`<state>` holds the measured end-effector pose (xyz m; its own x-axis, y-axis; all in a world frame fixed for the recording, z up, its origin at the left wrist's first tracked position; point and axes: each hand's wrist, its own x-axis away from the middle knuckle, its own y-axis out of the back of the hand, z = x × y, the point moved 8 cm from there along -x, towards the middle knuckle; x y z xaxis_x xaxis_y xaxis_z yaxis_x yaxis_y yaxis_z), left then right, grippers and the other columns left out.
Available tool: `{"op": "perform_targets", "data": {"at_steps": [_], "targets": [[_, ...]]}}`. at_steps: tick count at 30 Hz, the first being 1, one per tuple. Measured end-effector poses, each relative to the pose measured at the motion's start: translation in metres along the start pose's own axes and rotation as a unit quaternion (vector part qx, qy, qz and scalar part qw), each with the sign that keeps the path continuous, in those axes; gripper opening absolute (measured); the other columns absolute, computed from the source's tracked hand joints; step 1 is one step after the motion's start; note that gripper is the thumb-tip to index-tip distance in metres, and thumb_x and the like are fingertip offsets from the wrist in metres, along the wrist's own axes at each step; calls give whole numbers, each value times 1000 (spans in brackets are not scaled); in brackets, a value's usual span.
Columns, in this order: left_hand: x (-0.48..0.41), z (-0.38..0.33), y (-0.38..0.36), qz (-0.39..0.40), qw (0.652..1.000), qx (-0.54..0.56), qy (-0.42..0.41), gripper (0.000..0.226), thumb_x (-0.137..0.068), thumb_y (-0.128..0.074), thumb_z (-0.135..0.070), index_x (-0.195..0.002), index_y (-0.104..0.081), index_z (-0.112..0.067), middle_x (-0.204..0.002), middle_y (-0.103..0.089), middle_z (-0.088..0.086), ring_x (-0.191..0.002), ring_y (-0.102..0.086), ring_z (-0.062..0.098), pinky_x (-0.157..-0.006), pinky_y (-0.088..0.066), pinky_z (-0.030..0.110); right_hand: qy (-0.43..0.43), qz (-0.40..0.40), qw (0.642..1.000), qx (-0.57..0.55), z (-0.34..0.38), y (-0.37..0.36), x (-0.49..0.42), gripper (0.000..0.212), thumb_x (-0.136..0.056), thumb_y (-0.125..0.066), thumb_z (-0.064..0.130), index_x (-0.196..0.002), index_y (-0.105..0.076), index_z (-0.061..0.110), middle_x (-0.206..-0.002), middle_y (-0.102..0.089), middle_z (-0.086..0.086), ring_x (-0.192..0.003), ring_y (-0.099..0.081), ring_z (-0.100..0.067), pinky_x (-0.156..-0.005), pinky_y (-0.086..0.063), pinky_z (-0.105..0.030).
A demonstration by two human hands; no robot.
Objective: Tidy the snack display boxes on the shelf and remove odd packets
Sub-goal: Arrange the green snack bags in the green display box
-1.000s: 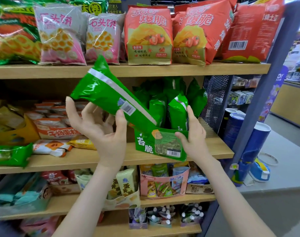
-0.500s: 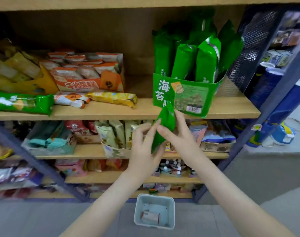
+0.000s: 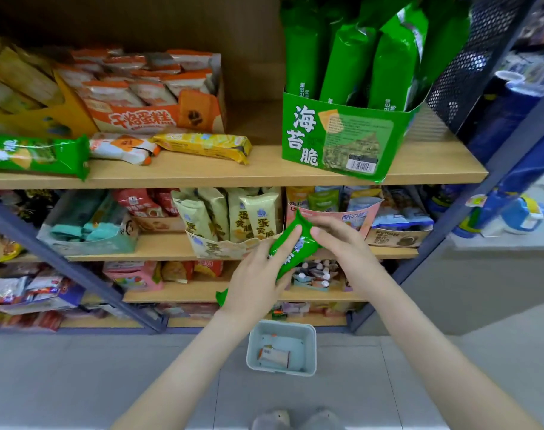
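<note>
Snack shelf [image 3: 264, 175] ahead, green display box [image 3: 342, 138] at right of middle plank, tall green packs [image 3: 348, 57] upright inside. Pale bin [image 3: 309, 352] on floor [image 3: 78, 383] below my hands, small packet [image 3: 273, 356] in it. Green packet [image 3: 292, 246] held above bin, before lower shelves. Left hand [image 3: 255, 280] fingers grip its lower part, right hand [image 3: 342, 243] fingers pinch top end.
</note>
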<state>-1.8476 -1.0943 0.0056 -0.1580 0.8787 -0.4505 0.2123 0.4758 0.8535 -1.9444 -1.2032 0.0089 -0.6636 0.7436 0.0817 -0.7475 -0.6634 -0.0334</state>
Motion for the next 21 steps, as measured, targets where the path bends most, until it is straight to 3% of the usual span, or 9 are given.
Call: {"op": "perform_targets", "data": {"at_steps": [2,5,8,10,13,18,20,21], "targets": [[4,-2,-1,-19,998,-55,-15,102,-70,-86,-24,-150,-25,-28,-105,-64,14,-80,-66,28,-57,-52,27,0,-5,999,52,-3,3,-1,15,-95,-58,13,-105,-67,19,-104,-69,-3,-98,-66,-15,-77,-53,-19],[10,0,-8,-14,996,-79,-26,113,-65,-89,-23,-152,-18,-29,-106,-64,14,-79,-64,28,-62,-54,31,0,-42,993,112,-8,11,-2,18,-93,-60,7,-88,-66,23,-87,-65,8,-83,-59,-6,-72,-45,-12],[14,2,-13,-5,998,-66,-18,116,-63,-90,-22,-152,-16,-25,-109,-62,13,-88,-62,30,-72,-55,35,-20,-77,995,53,-19,16,-3,22,-92,-58,-1,-84,-65,18,-77,-60,4,-71,-55,-4,-68,-44,-13],[13,8,-12,0,998,-68,11,113,-62,-90,-26,-152,-23,-16,-110,-62,11,-94,-60,30,-79,-54,37,-44,-75,996,-6,-31,18,-3,20,-94,-54,-2,-89,-65,13,-83,-63,-1,-78,-58,-9,-72,-45,-15],[12,21,-10,0,998,-45,46,96,-62,-89,-30,-141,-41,-7,-110,-62,9,-100,-59,30,-82,-53,38,-30,-44,998,-36,-39,20,-4,15,-97,-48,0,-95,-61,6,-95,-64,-10,-91,-58,-19,-84,-44,-30],[16,10,-2,-57,996,-64,10,83,-65,-87,-24,-135,-42,-15,-111,-58,14,-102,-49,29,-80,-52,42,29,-31,996,-76,-32,29,-4,23,-98,-43,-2,-86,-56,12,-83,-61,-3,-81,-57,-18,-79,-42,-33],[16,5,1,-76,994,-79,5,85,-63,-88,-18,-135,-43,-16,-108,-58,17,-99,-50,31,-79,-50,43,45,-22,992,-113,-30,28,-1,8,-95,-54,8,-88,-56,11,-82,-63,-2,-79,-60,-15,-78,-45,-33],[15,5,0,-79,994,-76,11,84,-64,-88,-17,-135,-42,-16,-109,-58,17,-98,-51,31,-79,-50,42,49,-20,988,-143,-29,27,0,14,-89,-66,20,-94,-57,10,-87,-65,-2,-82,-62,-15,-79,-48,-34]]}}
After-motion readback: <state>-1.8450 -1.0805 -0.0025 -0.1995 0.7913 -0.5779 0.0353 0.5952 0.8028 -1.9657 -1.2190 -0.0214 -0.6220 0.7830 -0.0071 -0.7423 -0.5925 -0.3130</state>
